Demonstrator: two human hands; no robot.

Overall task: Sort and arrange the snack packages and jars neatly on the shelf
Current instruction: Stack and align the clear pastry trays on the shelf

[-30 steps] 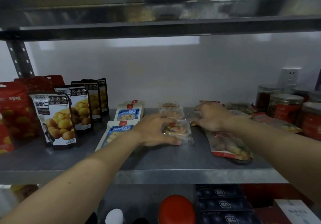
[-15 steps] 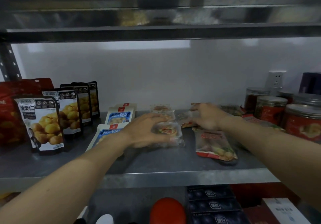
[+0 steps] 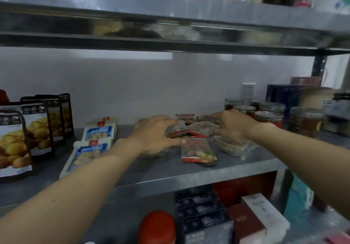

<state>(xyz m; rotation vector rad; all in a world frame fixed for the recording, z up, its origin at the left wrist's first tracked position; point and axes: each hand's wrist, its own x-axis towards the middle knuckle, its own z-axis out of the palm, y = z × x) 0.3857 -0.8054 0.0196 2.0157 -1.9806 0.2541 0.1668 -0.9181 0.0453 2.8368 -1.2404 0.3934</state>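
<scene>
On the metal shelf my left hand lies over clear snack packs, its fingers pinching a small red-edged packet. My right hand rests on a heap of clear red-trimmed packets at mid shelf. A red-and-clear snack pouch lies flat in front of both hands. A clear tray pack sits under my right wrist. Two blue-and-white packs lie flat to the left. Chestnut pouches stand in a row at far left. Several red-filled jars stand at the right.
Dark boxes and more jars stand at the far right of the shelf. A wall socket is behind the jars. The upper shelf hangs low overhead. Below are dark boxes, a red cap and a white-and-red box.
The view swung to the right and up. Both hands shifted right along the shelf and closed in on the packet heap; my left hand left the clear tray pack and now pinches a red-edged packet.
</scene>
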